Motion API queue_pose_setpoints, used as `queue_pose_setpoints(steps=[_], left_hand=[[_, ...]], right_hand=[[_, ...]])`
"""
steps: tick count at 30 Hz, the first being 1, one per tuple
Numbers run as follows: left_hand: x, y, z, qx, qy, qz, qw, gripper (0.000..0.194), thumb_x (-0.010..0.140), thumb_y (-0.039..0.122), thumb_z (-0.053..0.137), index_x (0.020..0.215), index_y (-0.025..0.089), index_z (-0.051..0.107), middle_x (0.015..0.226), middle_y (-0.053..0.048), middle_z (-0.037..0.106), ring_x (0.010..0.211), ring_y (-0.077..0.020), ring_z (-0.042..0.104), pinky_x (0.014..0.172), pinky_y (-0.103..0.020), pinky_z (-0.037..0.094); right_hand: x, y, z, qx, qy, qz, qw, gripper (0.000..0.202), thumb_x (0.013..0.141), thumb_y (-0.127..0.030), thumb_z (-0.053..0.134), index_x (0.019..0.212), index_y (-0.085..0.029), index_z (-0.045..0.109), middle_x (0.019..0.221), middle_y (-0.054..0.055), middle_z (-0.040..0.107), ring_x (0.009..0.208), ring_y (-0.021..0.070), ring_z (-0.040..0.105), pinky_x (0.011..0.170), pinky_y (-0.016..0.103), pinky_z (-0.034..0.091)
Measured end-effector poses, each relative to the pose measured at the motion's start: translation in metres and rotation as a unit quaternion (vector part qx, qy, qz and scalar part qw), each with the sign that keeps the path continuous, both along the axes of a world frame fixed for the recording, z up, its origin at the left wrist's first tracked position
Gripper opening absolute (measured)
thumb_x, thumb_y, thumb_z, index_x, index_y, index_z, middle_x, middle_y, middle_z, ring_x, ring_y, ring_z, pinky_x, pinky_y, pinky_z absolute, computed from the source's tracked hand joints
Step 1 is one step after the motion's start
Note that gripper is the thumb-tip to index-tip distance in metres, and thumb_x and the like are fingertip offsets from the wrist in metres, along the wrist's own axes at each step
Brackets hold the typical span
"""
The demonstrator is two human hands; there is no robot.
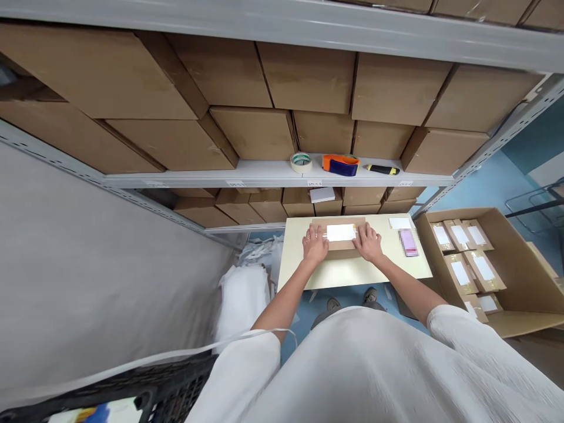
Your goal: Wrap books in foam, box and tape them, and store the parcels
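Observation:
A flat brown cardboard box (338, 246) lies on the pale yellow table (348, 275), with a white label (341, 232) and clear tape on its top. My left hand (315, 244) rests on the box's left end, fingers spread. On the right end lies my right hand (369, 242), its fingers also apart and pressing flat near the label's edge. Neither hand is wrapped round anything. To the right on the table are a white slip (400, 223) and a pink-purple item (409, 242), partly blurred.
A shelf (264, 174) ahead bears cardboard boxes (324, 132), a tape roll (301, 163), an orange and blue tape dispenser (341, 165) and a cutter (382, 169). A large open carton (524, 282) with labelled parcels stands right. At lower left is a black crate (180, 390).

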State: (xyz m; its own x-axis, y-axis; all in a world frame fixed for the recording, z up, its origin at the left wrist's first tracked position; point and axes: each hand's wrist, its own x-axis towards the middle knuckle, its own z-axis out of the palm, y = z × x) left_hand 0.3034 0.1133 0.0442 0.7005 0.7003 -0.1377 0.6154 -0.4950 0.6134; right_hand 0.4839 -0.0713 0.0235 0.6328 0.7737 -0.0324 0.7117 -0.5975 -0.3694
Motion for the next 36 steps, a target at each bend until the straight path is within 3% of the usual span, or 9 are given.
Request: queue_pose_setpoints(steps=[4, 7, 11, 16, 20, 24, 27, 31, 36], left_hand=[[-0.001, 0.003, -0.007, -0.067, -0.031, 0.042, 0.996, 0.086, 0.086, 0.044, 0.076, 0.163, 0.021, 0.045, 0.18, -0.024, 0.026, 0.16, -0.0505, 0.035, 0.128, -0.062, 0.034], [0.002, 0.002, -0.011, -0.087, -0.054, 0.059, 0.993, 0.092, 0.076, 0.041, 0.084, 0.159, 0.024, 0.048, 0.18, -0.022, 0.026, 0.161, -0.0526, 0.032, 0.128, -0.063, 0.032], [0.004, -0.005, -0.012, -0.09, -0.03, 0.067, 0.993, 0.097, 0.07, 0.037, 0.089, 0.157, 0.025, 0.048, 0.179, -0.022, 0.026, 0.162, -0.0522, 0.03, 0.129, -0.062, 0.031], [0.001, -0.015, -0.003, -0.055, 0.016, 0.048, 0.997, 0.094, 0.074, 0.038, 0.086, 0.158, 0.025, 0.046, 0.176, -0.023, 0.031, 0.16, -0.0493, 0.035, 0.128, -0.058, 0.032], [0.009, -0.026, 0.015, -0.019, 0.01, 0.024, 0.999, 0.089, 0.076, 0.041, 0.085, 0.156, 0.027, 0.049, 0.172, -0.021, 0.036, 0.156, -0.0492, 0.04, 0.127, -0.059, 0.033], [0.033, -0.05, 0.043, 0.008, 0.001, -0.004, 1.0, 0.087, 0.076, 0.045, 0.084, 0.155, 0.028, 0.052, 0.174, -0.02, 0.034, 0.156, -0.0511, 0.037, 0.126, -0.062, 0.033], [0.057, -0.082, 0.065, 0.04, 0.016, -0.032, 0.999, 0.086, 0.08, 0.049, 0.081, 0.158, 0.029, 0.05, 0.177, -0.018, 0.03, 0.158, -0.0495, 0.035, 0.126, -0.061, 0.034], [0.089, -0.136, 0.086, 0.064, 0.016, -0.075, 0.995, 0.083, 0.083, 0.05, 0.078, 0.158, 0.029, 0.05, 0.177, -0.017, 0.031, 0.158, -0.0482, 0.036, 0.127, -0.06, 0.035], [0.128, -0.217, 0.097, 0.061, -0.018, -0.14, 0.988, 0.076, 0.084, 0.048, 0.078, 0.154, 0.03, 0.054, 0.175, -0.016, 0.034, 0.155, -0.0484, 0.039, 0.126, -0.061, 0.037]], right_hand=[[0.001, -0.001, -0.008, 0.04, 0.055, -0.056, 0.996, 0.074, 0.105, -0.054, 0.045, 0.17, -0.021, 0.032, 0.173, 0.026, 0.036, 0.141, 0.0448, 0.055, 0.113, 0.064, 0.046], [-0.002, -0.002, -0.015, 0.079, 0.077, -0.082, 0.991, 0.078, 0.101, -0.052, 0.053, 0.169, -0.02, 0.032, 0.168, 0.026, 0.041, 0.14, 0.044, 0.056, 0.114, 0.062, 0.047], [-0.006, -0.004, -0.016, 0.075, 0.096, -0.101, 0.987, 0.078, 0.096, -0.049, 0.06, 0.165, -0.018, 0.038, 0.159, 0.025, 0.051, 0.137, 0.0419, 0.059, 0.114, 0.058, 0.048], [-0.006, -0.014, -0.006, 0.076, 0.115, -0.086, 0.987, 0.073, 0.092, -0.048, 0.064, 0.158, -0.02, 0.047, 0.145, 0.018, 0.062, 0.133, 0.038, 0.061, 0.114, 0.051, 0.051], [0.001, -0.035, 0.006, 0.094, 0.11, -0.082, 0.986, 0.074, 0.092, -0.05, 0.067, 0.157, -0.021, 0.051, 0.144, 0.018, 0.062, 0.133, 0.0395, 0.061, 0.115, 0.052, 0.05], [0.012, -0.072, 0.019, 0.119, 0.09, -0.108, 0.983, 0.072, 0.095, -0.053, 0.064, 0.158, -0.02, 0.051, 0.147, 0.019, 0.061, 0.135, 0.0396, 0.059, 0.115, 0.052, 0.049], [0.022, -0.111, 0.028, 0.14, 0.064, -0.134, 0.979, 0.072, 0.097, -0.054, 0.06, 0.16, -0.019, 0.05, 0.152, 0.02, 0.059, 0.138, 0.0401, 0.057, 0.116, 0.054, 0.048], [0.035, -0.175, 0.042, 0.159, 0.035, -0.173, 0.971, 0.07, 0.098, -0.054, 0.058, 0.159, -0.019, 0.052, 0.155, 0.021, 0.058, 0.144, 0.0408, 0.053, 0.12, 0.057, 0.045], [0.046, -0.27, 0.055, 0.194, 0.012, -0.227, 0.954, 0.069, 0.098, -0.055, 0.06, 0.159, -0.023, 0.053, 0.158, 0.018, 0.056, 0.145, 0.0404, 0.052, 0.122, 0.059, 0.044]])
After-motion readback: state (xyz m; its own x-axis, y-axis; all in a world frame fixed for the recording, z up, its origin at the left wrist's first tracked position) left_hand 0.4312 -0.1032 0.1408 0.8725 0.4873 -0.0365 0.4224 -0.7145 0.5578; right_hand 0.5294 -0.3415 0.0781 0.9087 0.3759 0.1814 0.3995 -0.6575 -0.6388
